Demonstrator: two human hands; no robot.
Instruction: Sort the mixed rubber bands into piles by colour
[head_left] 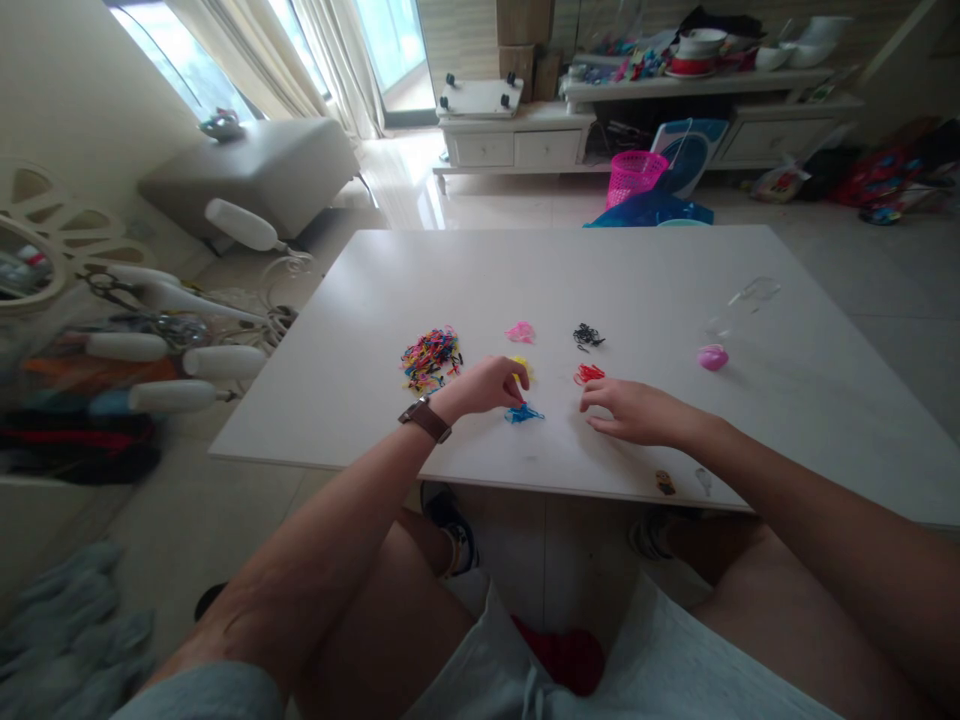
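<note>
On the white table [360,290], a mixed heap of small coloured pieces [431,357], which look like elastic bands, lies to the left of my hands. My left hand [491,385] reaches over the blue pile [523,413], fingertips closed and pointing down; a reddish speck shows at them, too small to name. Partly behind these fingers is the yellow pile [521,368]. My right hand [630,408] rests low over the table, empty, its fingers curved and apart, just in front of the red pile [589,373]. Farther back are a pink pile [520,332] and a black pile [588,336].
A clear container [739,305] and a pink rounded object [712,357] are on the table's right side. Near the front edge lie a small yellow-brown figure [664,483] and a pale piece [703,481]. A lamp with white shades [240,224] stands left of the table.
</note>
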